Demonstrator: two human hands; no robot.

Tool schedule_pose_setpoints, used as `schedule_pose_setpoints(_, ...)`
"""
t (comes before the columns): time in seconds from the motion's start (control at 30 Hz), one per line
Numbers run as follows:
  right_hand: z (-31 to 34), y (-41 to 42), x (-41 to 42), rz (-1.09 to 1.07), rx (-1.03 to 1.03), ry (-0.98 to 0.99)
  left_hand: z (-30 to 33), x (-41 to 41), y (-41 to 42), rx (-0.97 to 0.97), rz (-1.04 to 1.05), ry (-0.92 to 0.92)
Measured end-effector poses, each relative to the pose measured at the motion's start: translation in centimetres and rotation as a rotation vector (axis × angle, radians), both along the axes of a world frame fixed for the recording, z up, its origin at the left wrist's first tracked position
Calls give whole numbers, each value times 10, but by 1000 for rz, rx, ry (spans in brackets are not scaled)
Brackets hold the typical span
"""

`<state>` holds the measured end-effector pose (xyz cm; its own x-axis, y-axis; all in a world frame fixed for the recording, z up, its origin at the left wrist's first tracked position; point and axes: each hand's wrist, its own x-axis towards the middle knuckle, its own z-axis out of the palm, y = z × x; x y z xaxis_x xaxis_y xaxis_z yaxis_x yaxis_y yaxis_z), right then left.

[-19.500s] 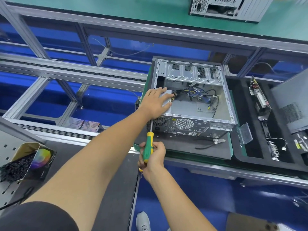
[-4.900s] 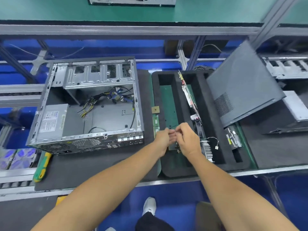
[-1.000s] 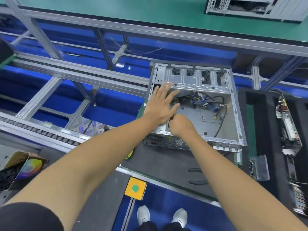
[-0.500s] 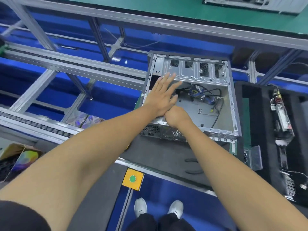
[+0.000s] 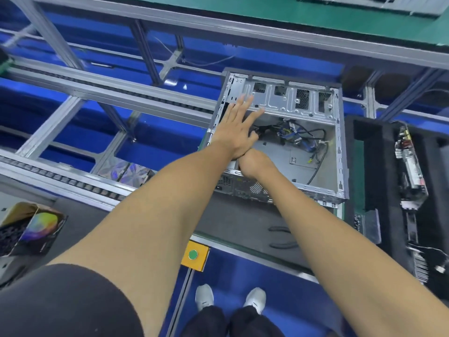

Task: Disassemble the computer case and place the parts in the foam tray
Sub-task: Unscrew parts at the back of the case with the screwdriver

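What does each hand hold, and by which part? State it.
Left hand: nothing; it lies flat, fingers straight, inside the case. Right hand: cannot tell, its fingers are hidden.

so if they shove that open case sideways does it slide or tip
Likely slides: the case lies flat and wide on the dark mat, so tipping looks unlikely. Its bare metal frame should stay stiff, though the loose cables inside would flop about. The left hand lies flat over the box inside it; the mat may grip.
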<state>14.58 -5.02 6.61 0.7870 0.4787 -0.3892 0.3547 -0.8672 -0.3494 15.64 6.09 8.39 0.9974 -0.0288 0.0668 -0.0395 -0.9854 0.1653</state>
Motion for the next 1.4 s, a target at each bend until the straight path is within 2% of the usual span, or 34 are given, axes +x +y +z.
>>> schedule_pose_setpoints(0.17, -1, 0, -2, 32, 38, -27, -7, -8, 4, -68, -66, -21)
schedule_pose_setpoints(0.4, 6, 3, -2, -38, 97, 35, -5, 4, 3, 27, -14, -61)
schedule_pose_setpoints(0.57, 2, 1, 3, -104, 103, 43, -11, 15, 7, 4, -21, -92)
schedule_pose_setpoints(0.67, 8, 2, -3, -113, 151, 67, -9, 11, 4, 32, 13, -136)
schedule_pose_setpoints(0.83, 7, 3, 2, -153, 143, 63, -4, 17, 5, -33, 71, -152)
schedule_pose_setpoints(0.97, 13, 5, -1, -170, 146, 75, -1, 4, -1, 26, 121, -245)
schedule_pose_setpoints(1.03, 11, 3, -2, -170, 162, 79, -3, 0, 3, -51, 95, -188)
schedule_pose_setpoints(1.13, 9, 2, -2, -165, 148, 55, -8, -1, 6, -163, -64, -97)
schedule_pose_setpoints(1.2, 6, 2, 0, -167, 153, 77, -11, 4, 9, -127, -116, -85)
schedule_pose_setpoints(1.33, 7, 0, 2, -147, 170, 89, -1, 37, 5, 24, 24, -113)
schedule_pose_setpoints(1.4, 7, 1, 4, -157, 164, 71, -3, 47, -5, 70, -2, -122)
